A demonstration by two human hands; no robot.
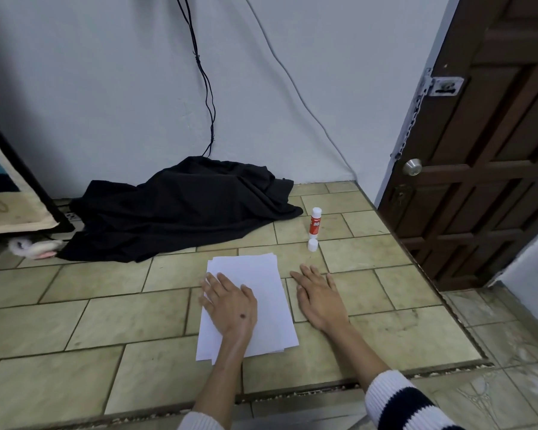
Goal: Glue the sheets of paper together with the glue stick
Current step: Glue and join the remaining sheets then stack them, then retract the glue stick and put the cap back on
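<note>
White sheets of paper (261, 293) lie stacked on the tiled floor, their edges slightly offset. My left hand (229, 302) presses flat on the left part of the stack, fingers spread. My right hand (319, 297) rests flat on the tiles just right of the paper, holding nothing. A red and white glue stick (315, 222) stands upright on the floor beyond the paper, to the right. Its white cap (312, 245) sits on the floor in front of it.
A heap of black cloth (180, 209) lies against the wall at the back left, with cables (207, 97) hanging down to it. A dark wooden door (479, 169) is at the right. A framed object (10, 187) leans at the far left. The tiled platform ends in a step edge (323, 387) near me.
</note>
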